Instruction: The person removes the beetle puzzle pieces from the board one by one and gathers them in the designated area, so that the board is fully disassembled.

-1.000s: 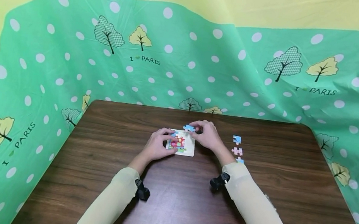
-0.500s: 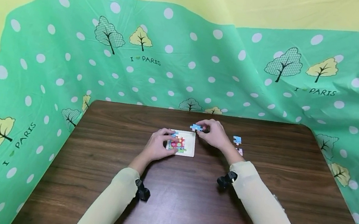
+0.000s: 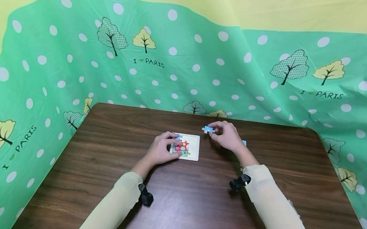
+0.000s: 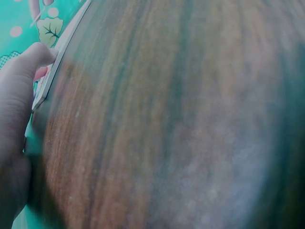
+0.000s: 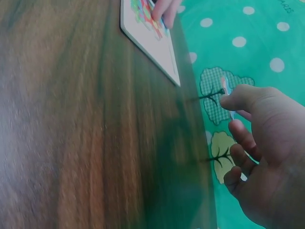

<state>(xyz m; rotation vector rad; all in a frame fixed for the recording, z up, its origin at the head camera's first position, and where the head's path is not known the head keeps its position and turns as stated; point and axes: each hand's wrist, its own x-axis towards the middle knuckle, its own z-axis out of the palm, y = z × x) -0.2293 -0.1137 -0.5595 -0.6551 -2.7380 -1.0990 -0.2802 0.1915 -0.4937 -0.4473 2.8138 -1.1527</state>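
Fingers of the right hand (image 3: 227, 136) pinch a blue jigsaw piece (image 3: 208, 129) between thumb and index finger, and from the right wrist view I see the other fingers loosely bent underneath. That piece is just beyond the far right corner of the white puzzle tray (image 3: 194, 147), apart from its rim, with a strip of wood between it and the far edge of the desk (image 3: 182, 214).

On the tray's left side, the left hand (image 3: 161, 148) has its fingers spread and resting across the surface, thumb down at the near edge. The fingertips touch the assembled pieces (image 3: 183, 146) or lie right over them; I cannot tell exactly how hard they press.

The tray lies flat, around midway between the desk's left and right edges and closer to the far edge than the near one. Joined pieces fill its left part: blue by the far rim, red with yellow spots in the middle, green by the near rim. Its right part shows the pale floor.

To the right of the tray, another blue piece (image 3: 244, 143) peeks out from behind the right wrist, mostly hidden. Between the two forearms, a broad stretch of dark wood runs from the tray's near edge toward me. Polka-dot green cloth (image 3: 177, 65) rises past the desk's far edge and along both sides.
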